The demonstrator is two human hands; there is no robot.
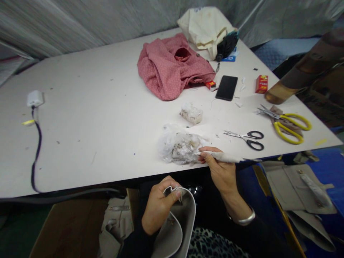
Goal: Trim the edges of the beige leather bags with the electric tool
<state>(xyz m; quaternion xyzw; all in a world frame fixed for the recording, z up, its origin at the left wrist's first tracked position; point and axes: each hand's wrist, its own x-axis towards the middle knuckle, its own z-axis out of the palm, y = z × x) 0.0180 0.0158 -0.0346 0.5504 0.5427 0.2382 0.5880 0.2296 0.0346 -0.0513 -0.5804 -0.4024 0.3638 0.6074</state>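
Observation:
My left hand [158, 206] is closed on the edge of a curved grey-beige leather-like piece [190, 218], held below the table's front edge. A second rounded flap shows inside its curve. My right hand [221, 173] pinches a slim tool with a white-wrapped handle [224, 156]. Its thin metal tip points left, over a dirty whitish lump [185, 146] lying in a crumpled clear plastic bag [165, 145]. Whether the tip touches the lump I cannot tell. Just behind the bag sits a small whitish block [191, 114] with fluffy white stuff on top.
Black-handled scissors [245, 138] and yellow-handled scissors [286, 123] lie to the right. Farther back are a phone [227, 87], a red box [261, 84], a brown bottle [285, 84], pink cloth [166, 68] and a cream bag [204, 27]. A white adapter [34, 98] with black cable lies left.

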